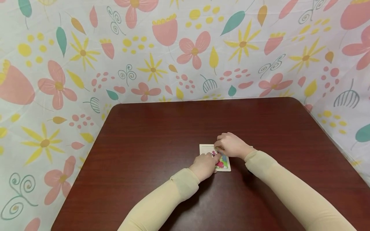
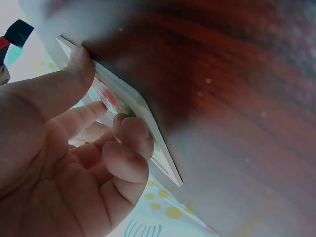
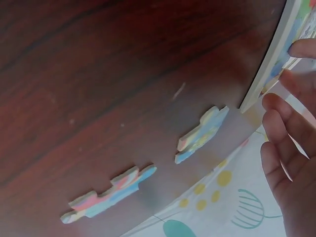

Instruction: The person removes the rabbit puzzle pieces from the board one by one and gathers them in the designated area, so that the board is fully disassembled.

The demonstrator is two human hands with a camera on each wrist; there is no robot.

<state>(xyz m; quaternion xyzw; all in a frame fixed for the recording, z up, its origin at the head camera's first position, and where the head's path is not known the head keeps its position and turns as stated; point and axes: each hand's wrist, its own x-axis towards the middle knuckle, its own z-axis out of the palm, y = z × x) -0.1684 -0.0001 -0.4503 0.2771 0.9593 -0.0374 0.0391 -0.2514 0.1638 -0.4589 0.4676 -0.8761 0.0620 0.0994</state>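
Note:
A jigsaw board with a pale frame and a colourful picture lies on the brown table. My left hand holds it at the front left, the thumb along the frame's edge, the forefinger touching the picture and the other fingers curled over it. At the board's back right corner is my right hand, its fingers bent close over the picture; I cannot tell whether a piece is between them. Two loose jigsaw pieces, a pink and blue piece and a blue and yellow piece, lie beside the board in the right wrist view.
The dark wooden table extends around the board on all sides. Behind it and to both sides hangs a white cloth with flowers and leaves. In the head view, the right hand and forearm cover the spot of the loose pieces.

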